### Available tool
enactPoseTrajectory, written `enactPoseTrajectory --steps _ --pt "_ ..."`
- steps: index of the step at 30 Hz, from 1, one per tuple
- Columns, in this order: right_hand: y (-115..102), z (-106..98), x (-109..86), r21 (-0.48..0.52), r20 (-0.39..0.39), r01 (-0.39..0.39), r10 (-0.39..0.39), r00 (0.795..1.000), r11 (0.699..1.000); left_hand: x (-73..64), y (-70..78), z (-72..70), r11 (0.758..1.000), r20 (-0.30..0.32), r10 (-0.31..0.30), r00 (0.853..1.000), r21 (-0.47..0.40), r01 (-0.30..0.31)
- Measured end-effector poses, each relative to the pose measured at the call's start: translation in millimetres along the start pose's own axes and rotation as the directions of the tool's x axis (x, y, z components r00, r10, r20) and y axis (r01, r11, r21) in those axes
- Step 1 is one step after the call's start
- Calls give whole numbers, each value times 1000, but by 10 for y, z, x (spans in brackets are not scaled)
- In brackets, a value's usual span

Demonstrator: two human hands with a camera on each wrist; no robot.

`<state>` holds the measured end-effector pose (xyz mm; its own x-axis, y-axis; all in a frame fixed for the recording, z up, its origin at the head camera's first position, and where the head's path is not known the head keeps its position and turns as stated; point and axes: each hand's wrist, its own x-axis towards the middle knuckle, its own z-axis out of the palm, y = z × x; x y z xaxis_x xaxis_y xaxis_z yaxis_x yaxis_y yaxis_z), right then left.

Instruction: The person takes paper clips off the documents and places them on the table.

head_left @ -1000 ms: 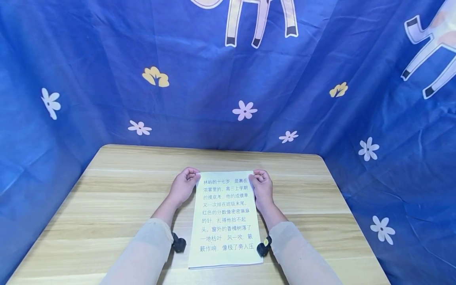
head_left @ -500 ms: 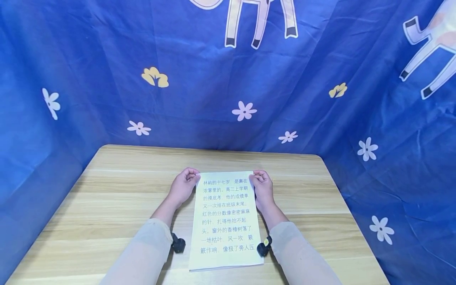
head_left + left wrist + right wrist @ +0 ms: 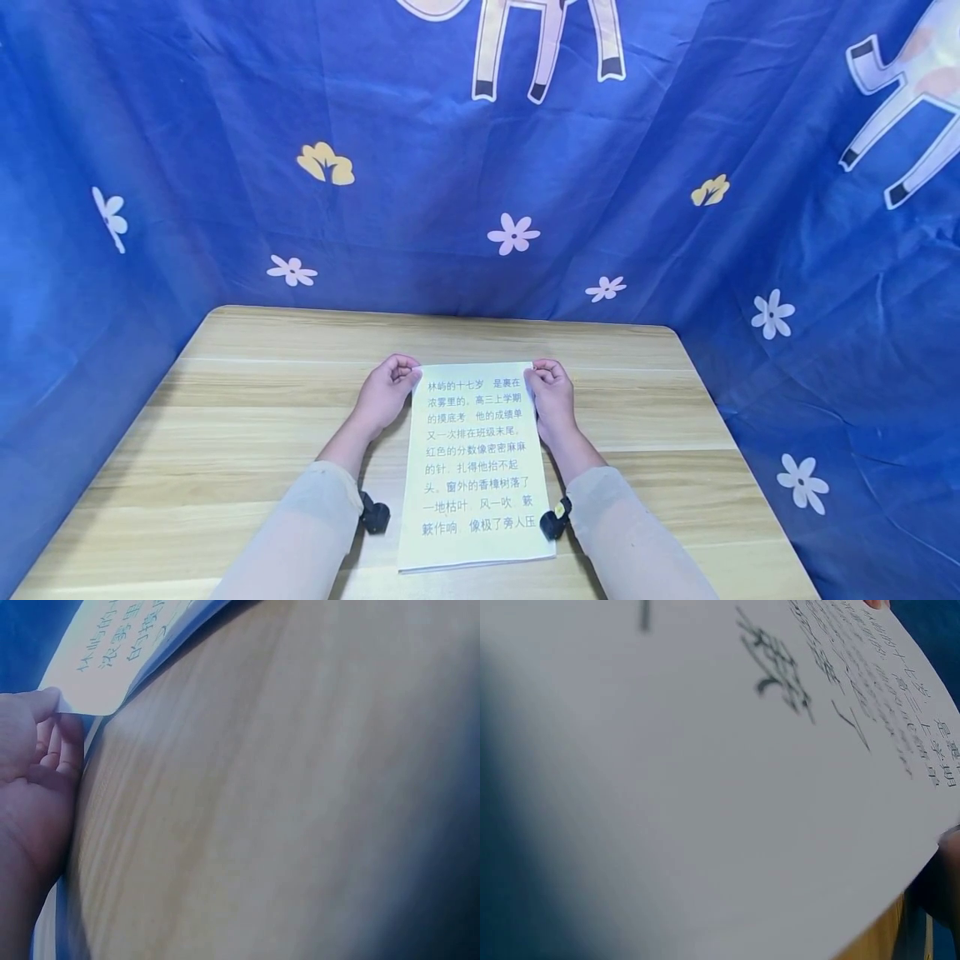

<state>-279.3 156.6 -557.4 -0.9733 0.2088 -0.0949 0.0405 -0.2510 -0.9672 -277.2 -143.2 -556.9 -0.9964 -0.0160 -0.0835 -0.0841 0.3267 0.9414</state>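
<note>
Upright in front of me is printed paper (image 3: 476,460) with lines of large Chinese characters, its lower edge showing a thin second layer. My left hand (image 3: 387,392) pinches its top left corner between thumb and fingers. At the top right corner, my right hand (image 3: 553,402) pinches the paper the same way. The left wrist view shows the left hand (image 3: 37,784) with the thumb on top of the paper's corner (image 3: 94,686) and the other fingers curled below. In the right wrist view the paper (image 3: 675,795) fills most of the picture, and only a bit of the right hand (image 3: 952,855) appears.
A light wood-grain table (image 3: 247,400) lies beneath the paper and both arms. Blue curtain (image 3: 420,192) with flowers and animal figures hangs behind it and at both sides. Dark wrist devices (image 3: 375,513) sit at both cuffs, the right one overlapping the paper's edge.
The paper's lower edge and printed lines have shifted very slightly toward me. Both hands keep their pinch on the top corners and have hardly moved.
</note>
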Motion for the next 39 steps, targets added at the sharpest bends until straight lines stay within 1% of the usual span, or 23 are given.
enactPoseTrajectory --steps 6,15,23,29,34,39 --pt "-18 11 -8 -20 -14 -10 10 1000 1000 0 -13 1 1000 14 15 1000 2 -16" --pt "-21 14 -18 -28 -41 -12 11 999 1000 7 -28 7 1000 9 20 1000 -1 -20" --pt "0 -19 33 2 -87 -13 13 996 1000 6 -33 -7 1000 -1 7 1000 -11 -7" --pt "0 -45 45 12 -58 -21 22 998 1000 16 -30 -15 1000 -5 13 1000 -12 -13" --pt "-3 -61 38 64 -33 -15 17 999 998 20 -32 -10 1000 -5 16 1000 -11 -16" --pt "-11 -87 29 108 -20 -31 33 999 994 21 -37 -9 1000 -6 14 1000 -11 -14"
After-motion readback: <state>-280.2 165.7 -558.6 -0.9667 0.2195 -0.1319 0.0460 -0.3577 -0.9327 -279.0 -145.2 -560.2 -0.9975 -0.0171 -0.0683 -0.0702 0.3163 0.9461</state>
